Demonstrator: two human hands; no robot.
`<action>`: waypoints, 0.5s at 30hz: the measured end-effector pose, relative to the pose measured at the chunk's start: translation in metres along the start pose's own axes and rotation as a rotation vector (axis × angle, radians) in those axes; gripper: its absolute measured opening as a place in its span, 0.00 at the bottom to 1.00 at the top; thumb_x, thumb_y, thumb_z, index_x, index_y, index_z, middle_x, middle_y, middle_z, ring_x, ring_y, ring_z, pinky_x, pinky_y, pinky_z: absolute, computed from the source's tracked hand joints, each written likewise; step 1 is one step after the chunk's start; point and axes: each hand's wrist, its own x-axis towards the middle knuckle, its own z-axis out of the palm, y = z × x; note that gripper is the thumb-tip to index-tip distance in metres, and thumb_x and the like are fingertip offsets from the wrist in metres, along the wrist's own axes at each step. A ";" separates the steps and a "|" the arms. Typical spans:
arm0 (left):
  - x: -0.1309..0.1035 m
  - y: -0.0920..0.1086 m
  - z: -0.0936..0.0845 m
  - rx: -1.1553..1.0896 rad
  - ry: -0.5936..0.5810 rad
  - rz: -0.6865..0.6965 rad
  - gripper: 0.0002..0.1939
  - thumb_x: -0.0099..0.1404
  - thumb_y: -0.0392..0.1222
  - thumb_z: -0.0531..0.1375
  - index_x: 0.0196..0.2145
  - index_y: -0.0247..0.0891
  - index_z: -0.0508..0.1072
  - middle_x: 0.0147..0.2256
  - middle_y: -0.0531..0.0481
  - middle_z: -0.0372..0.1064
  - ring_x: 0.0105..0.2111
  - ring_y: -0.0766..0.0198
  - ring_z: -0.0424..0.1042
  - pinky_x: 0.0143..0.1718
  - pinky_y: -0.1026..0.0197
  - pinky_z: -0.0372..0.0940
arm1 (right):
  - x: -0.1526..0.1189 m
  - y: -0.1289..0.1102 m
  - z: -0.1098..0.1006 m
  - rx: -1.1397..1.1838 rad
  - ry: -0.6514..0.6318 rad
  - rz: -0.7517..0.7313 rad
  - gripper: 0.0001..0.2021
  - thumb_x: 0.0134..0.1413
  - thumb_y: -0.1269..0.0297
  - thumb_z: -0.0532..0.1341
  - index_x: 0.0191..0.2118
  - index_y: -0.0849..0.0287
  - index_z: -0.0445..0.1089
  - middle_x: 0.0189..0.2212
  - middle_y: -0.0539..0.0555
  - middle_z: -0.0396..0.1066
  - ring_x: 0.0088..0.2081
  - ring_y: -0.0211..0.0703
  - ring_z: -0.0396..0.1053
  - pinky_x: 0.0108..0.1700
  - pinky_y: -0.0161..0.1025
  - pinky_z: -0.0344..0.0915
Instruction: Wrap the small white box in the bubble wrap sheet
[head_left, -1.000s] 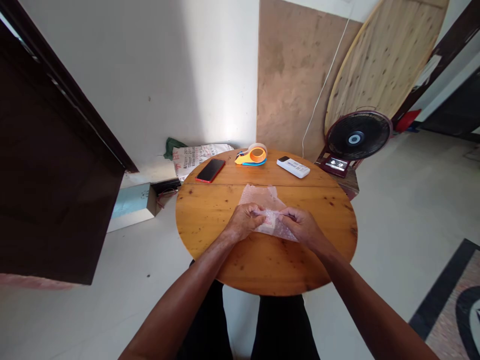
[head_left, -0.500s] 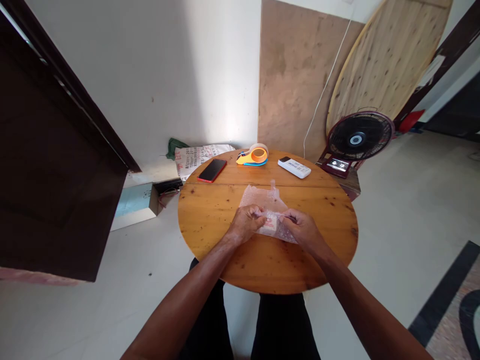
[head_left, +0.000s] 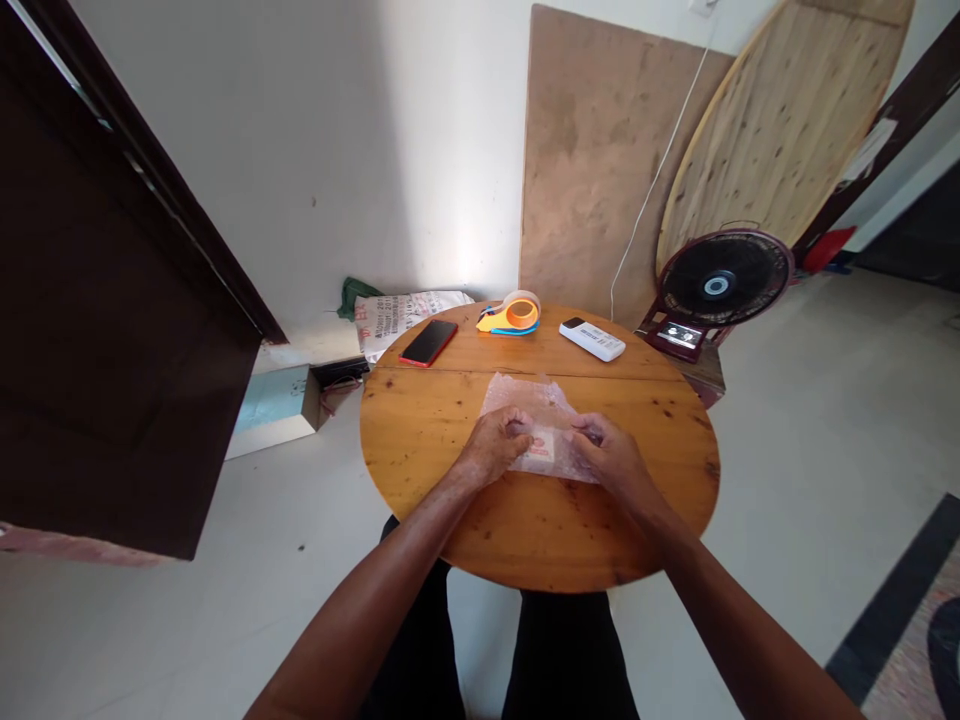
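Clear bubble wrap point(head_left: 525, 392) lies on the round wooden table point(head_left: 420, 430), partly folded over a small white item with red print point(head_left: 541, 446). On its left side my left hand point(head_left: 495, 443) pinches the wrap, fingers bent and closed beside the white item. My right hand point(head_left: 609, 455) grips the wrap on the right side with thumb and forefinger together. Parts of the wrap are hidden under both hands.
Behind the wrap are a red-edged phone point(head_left: 428, 343), an orange and blue tape dispenser point(head_left: 511, 315) and a white device point(head_left: 592, 339). A fan point(head_left: 718, 285) stands beyond the table's right edge. A printed sack point(head_left: 405, 312) lies behind.
My right hand has moved slightly right, away from the white item. The raised strip at the wrap's far edge has sunk lower. The view has shifted a little.
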 end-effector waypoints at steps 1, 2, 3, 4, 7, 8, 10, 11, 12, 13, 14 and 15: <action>0.000 0.000 0.000 -0.002 0.003 0.002 0.09 0.52 0.35 0.60 0.34 0.34 0.70 0.27 0.55 0.67 0.24 0.72 0.63 0.23 0.72 0.57 | -0.001 -0.002 0.000 0.012 -0.001 -0.019 0.11 0.51 0.59 0.58 0.39 0.57 0.69 0.34 0.53 0.73 0.33 0.43 0.70 0.34 0.38 0.65; 0.000 0.000 0.001 -0.004 0.004 0.002 0.09 0.52 0.35 0.59 0.34 0.34 0.70 0.26 0.55 0.67 0.24 0.72 0.63 0.23 0.72 0.57 | -0.001 -0.003 0.000 0.021 -0.008 -0.050 0.12 0.52 0.59 0.58 0.42 0.57 0.68 0.37 0.54 0.73 0.36 0.44 0.71 0.36 0.39 0.66; 0.000 0.000 0.001 -0.009 0.006 0.001 0.09 0.52 0.35 0.59 0.34 0.34 0.70 0.26 0.55 0.67 0.24 0.72 0.63 0.23 0.72 0.57 | -0.002 -0.005 0.000 0.018 -0.018 -0.097 0.14 0.53 0.59 0.57 0.45 0.56 0.67 0.41 0.56 0.72 0.39 0.45 0.70 0.39 0.40 0.67; 0.000 0.000 0.001 -0.016 0.007 -0.002 0.09 0.52 0.35 0.59 0.34 0.34 0.70 0.26 0.56 0.67 0.24 0.71 0.63 0.23 0.72 0.58 | -0.001 -0.006 0.001 -0.002 -0.025 -0.159 0.15 0.54 0.60 0.57 0.47 0.56 0.67 0.45 0.57 0.71 0.43 0.46 0.69 0.42 0.42 0.67; -0.001 -0.001 0.002 -0.044 0.003 -0.001 0.09 0.52 0.33 0.57 0.33 0.35 0.70 0.26 0.56 0.67 0.24 0.72 0.64 0.24 0.71 0.58 | 0.002 -0.009 0.002 -0.164 -0.024 -0.399 0.12 0.55 0.65 0.55 0.44 0.55 0.71 0.50 0.58 0.67 0.50 0.49 0.64 0.49 0.47 0.63; -0.001 -0.001 0.002 -0.053 0.001 0.005 0.09 0.52 0.33 0.57 0.33 0.35 0.69 0.25 0.56 0.67 0.24 0.72 0.64 0.24 0.71 0.58 | 0.003 -0.010 0.002 -0.226 -0.028 -0.466 0.11 0.55 0.67 0.55 0.40 0.55 0.73 0.49 0.58 0.68 0.50 0.50 0.63 0.50 0.47 0.61; -0.001 -0.001 0.002 -0.059 0.002 0.017 0.08 0.52 0.33 0.56 0.33 0.35 0.69 0.25 0.56 0.68 0.24 0.71 0.64 0.24 0.71 0.58 | 0.005 -0.014 0.001 -0.324 -0.051 -0.550 0.11 0.55 0.70 0.54 0.36 0.56 0.75 0.44 0.57 0.70 0.48 0.49 0.63 0.49 0.47 0.60; -0.001 -0.001 0.002 -0.057 0.004 0.017 0.08 0.51 0.32 0.56 0.32 0.35 0.70 0.25 0.56 0.68 0.24 0.71 0.64 0.24 0.71 0.58 | 0.005 -0.017 0.000 -0.361 -0.069 -0.571 0.12 0.55 0.71 0.54 0.37 0.55 0.75 0.42 0.57 0.72 0.47 0.48 0.63 0.48 0.46 0.59; -0.001 0.000 0.001 -0.054 0.006 0.014 0.08 0.52 0.32 0.56 0.32 0.35 0.70 0.26 0.56 0.68 0.24 0.71 0.64 0.24 0.71 0.58 | 0.004 -0.020 -0.001 -0.395 -0.087 -0.582 0.12 0.56 0.71 0.54 0.38 0.55 0.75 0.40 0.56 0.72 0.47 0.48 0.63 0.48 0.45 0.58; -0.001 0.000 0.001 -0.053 0.004 0.005 0.09 0.52 0.32 0.56 0.33 0.35 0.70 0.26 0.56 0.68 0.24 0.71 0.65 0.24 0.71 0.58 | 0.003 -0.024 -0.002 -0.429 -0.105 -0.591 0.12 0.57 0.70 0.54 0.40 0.55 0.75 0.40 0.55 0.73 0.48 0.48 0.63 0.48 0.45 0.57; -0.002 0.001 0.000 -0.056 0.002 -0.007 0.09 0.52 0.32 0.56 0.33 0.35 0.70 0.27 0.55 0.69 0.24 0.71 0.65 0.24 0.71 0.58 | 0.001 -0.027 -0.003 -0.464 -0.120 -0.599 0.12 0.58 0.68 0.54 0.41 0.55 0.74 0.40 0.55 0.73 0.49 0.49 0.62 0.49 0.46 0.55; -0.002 0.001 -0.001 -0.056 -0.002 -0.018 0.10 0.52 0.32 0.56 0.35 0.35 0.70 0.28 0.55 0.69 0.24 0.71 0.65 0.24 0.71 0.59 | -0.001 -0.030 -0.004 -0.498 -0.128 -0.604 0.11 0.59 0.65 0.54 0.42 0.56 0.74 0.40 0.55 0.73 0.50 0.50 0.61 0.50 0.46 0.54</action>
